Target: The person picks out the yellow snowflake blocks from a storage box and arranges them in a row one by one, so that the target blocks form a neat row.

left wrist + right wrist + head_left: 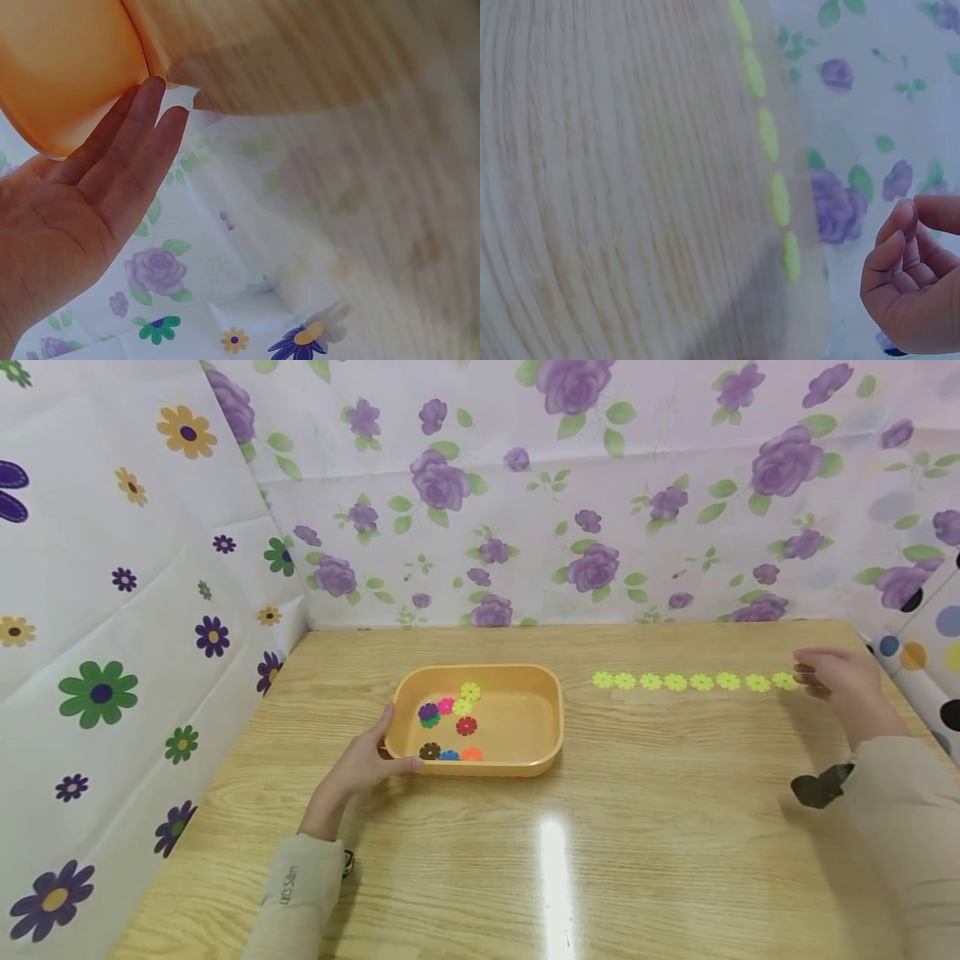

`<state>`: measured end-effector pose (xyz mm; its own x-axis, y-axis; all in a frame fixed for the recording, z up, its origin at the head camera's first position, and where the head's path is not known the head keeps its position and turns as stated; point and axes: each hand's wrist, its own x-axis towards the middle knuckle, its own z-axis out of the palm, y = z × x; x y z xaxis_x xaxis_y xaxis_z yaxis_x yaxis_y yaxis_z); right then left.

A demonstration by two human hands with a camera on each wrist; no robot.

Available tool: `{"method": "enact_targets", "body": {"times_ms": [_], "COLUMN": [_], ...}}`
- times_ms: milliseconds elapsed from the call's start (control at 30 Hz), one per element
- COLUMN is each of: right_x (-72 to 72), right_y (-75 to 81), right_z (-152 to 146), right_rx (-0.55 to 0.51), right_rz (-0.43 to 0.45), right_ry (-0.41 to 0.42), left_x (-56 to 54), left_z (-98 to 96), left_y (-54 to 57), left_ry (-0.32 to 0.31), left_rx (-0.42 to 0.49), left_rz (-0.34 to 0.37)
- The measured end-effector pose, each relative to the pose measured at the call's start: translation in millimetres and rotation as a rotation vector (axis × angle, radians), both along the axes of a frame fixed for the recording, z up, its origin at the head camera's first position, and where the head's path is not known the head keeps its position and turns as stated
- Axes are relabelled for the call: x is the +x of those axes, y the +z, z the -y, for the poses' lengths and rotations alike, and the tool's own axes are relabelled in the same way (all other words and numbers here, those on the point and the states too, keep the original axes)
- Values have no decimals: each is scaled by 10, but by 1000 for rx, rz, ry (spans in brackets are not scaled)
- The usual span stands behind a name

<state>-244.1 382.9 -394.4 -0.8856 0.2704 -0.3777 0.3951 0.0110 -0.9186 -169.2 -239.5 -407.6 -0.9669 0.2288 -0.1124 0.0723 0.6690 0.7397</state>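
My left hand (pixel 363 762) holds the left end of an orange plastic tray (pixel 551 718), thumb along the front rim and fingers against the side. In the left wrist view its long fingers lie against the tray wall (pixel 60 67). Inside are notched flower-shaped plastic discs: yellow, pink, purple, green, red (pixel 467 726), dark brown, blue and orange. To the right, several yellow-green discs (pixel 676 682) lie in a straight row. My right hand (pixel 843 685) is at the row's right end, beside the last disc (pixel 784 681). Its fingers are curled, fingertips meeting the thumb, and nothing shows between them.
A wood-grain table (pixel 480 877) carries everything, with a bright light reflection near its front. Flowered cloth (pixel 517 527) rises behind it, and another printed cloth (pixel 150 635) hangs on the left. A dark wrist attachment (pixel 822 787) sticks out by the right sleeve.
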Motion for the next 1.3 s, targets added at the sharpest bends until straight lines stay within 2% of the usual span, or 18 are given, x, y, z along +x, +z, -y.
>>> {"method": "enact_targets", "body": {"times_ms": [433, 800, 1067, 1300], "right_x": [119, 202, 241, 265], "right_y": [202, 276, 333, 316], "right_z": [315, 640, 854, 1062], "right_rx": [73, 99, 74, 98], "right_rz": [-112, -210, -227, -255], "right_ry": [129, 206, 287, 348], "left_x": [-16, 14, 17, 9], "left_z": [-4, 1, 0, -9], "left_y": [-13, 3, -8, -5], "left_ry": [-3, 5, 9, 9], "left_rx": [-13, 18, 20, 21], "left_rz": [-6, 16, 22, 19]}}
